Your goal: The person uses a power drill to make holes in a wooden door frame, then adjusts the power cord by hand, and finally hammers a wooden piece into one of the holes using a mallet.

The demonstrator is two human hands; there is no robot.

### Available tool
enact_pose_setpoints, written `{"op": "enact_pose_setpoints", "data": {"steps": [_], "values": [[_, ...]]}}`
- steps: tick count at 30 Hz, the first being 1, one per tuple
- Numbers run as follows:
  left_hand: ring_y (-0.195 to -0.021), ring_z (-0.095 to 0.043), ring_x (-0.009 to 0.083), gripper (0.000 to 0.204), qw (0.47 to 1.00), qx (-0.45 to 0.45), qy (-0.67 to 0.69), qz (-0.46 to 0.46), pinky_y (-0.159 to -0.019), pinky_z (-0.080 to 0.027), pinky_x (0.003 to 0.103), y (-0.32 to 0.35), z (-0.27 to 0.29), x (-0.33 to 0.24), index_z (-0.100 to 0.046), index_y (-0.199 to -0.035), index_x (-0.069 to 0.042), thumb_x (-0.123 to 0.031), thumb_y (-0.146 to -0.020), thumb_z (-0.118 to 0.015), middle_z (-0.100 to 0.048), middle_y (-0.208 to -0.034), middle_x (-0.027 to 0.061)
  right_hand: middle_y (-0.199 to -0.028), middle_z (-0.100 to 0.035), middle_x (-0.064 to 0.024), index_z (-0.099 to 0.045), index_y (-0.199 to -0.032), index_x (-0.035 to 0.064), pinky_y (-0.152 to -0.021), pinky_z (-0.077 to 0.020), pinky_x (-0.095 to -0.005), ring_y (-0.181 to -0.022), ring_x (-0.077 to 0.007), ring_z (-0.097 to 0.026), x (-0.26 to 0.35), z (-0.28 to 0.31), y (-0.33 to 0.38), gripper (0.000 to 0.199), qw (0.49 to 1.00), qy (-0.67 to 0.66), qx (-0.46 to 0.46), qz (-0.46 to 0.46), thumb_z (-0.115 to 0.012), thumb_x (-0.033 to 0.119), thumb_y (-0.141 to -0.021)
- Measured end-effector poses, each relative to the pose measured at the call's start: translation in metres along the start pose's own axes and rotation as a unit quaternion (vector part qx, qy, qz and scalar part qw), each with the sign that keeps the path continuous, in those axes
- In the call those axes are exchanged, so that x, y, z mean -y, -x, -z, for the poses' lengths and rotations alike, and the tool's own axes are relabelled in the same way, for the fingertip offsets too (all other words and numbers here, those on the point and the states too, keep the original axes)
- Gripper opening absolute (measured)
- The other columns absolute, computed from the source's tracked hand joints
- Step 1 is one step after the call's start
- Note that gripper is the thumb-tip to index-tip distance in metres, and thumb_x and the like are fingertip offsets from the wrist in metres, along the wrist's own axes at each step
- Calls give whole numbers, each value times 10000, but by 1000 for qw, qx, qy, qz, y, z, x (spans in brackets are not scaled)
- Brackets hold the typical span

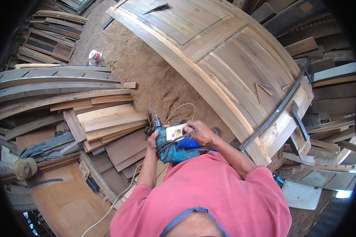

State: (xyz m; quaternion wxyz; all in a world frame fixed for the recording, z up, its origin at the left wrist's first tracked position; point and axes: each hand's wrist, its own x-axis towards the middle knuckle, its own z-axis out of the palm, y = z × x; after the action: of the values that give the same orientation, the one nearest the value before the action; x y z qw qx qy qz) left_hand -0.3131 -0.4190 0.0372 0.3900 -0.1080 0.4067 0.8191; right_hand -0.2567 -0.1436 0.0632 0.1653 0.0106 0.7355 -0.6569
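Observation:
A teal power drill [178, 155] with a bit in its chuck [157, 119] lies across my front, close to my pink shirt. My left hand [152, 140] is closed around the drill's left side, near the chuck. On top of the drill sits a cream socket block [175, 132] with a thin pale cable looping off it. My right hand [198, 133] has its fingers closed at the right end of this block, on a black power cord [171, 143] that curves back over the drill. Whether a plug sits inside those fingers is hidden.
A large wooden panel door [241, 63] lies to the right, with a long metal clamp [279, 106] across its near end. A chisel-like tool [156, 8] rests on it. Stacked boards [110, 122] stand left, a white tub [95, 55] beyond. A cap [25, 168] lies lower left.

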Motion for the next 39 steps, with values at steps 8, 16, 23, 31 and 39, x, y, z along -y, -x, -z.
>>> {"op": "enact_pose_setpoints", "data": {"steps": [8, 16, 23, 31, 39], "values": [[-1353, -530, 400, 1150, 980, 157, 59, 105, -1154, -420, 517, -26, -24, -15, -201, -1623, -42, -382, -701, -799, -446, -1531, 267, -895, -677, -151, -626, -1059, 1, -733, -511, -405, -826, -260, -660, 37, 21, 1, 239, 998, 35, 37, 19, -689, 198, -941], [-1273, -600, 332, 1095, 983, 132, -3, 126, -1126, -449, 435, -35, -56, -34, -282, -1595, 22, -298, -666, -766, -515, -1490, 226, -992, -665, -238, -614, -1100, 17, -853, -491, -496, -979, -423, -643, 37, 46, -13, 266, 984, 167, -28, 57, -680, 170, -892], [-1329, -558, 334, 1091, 991, 106, 1, 83, -1156, -409, 435, -19, -61, -33, -316, -1584, 24, -285, -633, -753, -495, -1510, 233, -1001, -666, -242, -648, -1037, 10, -843, -503, -492, -976, -439, -634, 35, 30, -21, 228, 968, 234, -51, 73, -678, 145, -856], [-1244, -622, 296, 935, 988, 124, -73, 60, -1096, -461, 413, -23, -34, -23, -457, -1476, 22, -273, -646, -771, -630, -1363, 153, -843, -690, -194, -704, -970, -8, -721, -521, -417, -793, -287, -683, 70, 42, -18, 199, 992, 128, -19, 12, -697, 156, -857], [-1171, -658, 274, 917, 994, 86, -65, -15, -1020, -524, 392, 18, -45, -14, -501, -1411, 49, -329, -655, -858, -646, -1310, 167, -893, -687, -221, -697, -973, -8, -756, -521, -458, -840, -359, -682, 101, 10, -11, 256, 976, 200, 0, 87, -687, 231, -881]]}}
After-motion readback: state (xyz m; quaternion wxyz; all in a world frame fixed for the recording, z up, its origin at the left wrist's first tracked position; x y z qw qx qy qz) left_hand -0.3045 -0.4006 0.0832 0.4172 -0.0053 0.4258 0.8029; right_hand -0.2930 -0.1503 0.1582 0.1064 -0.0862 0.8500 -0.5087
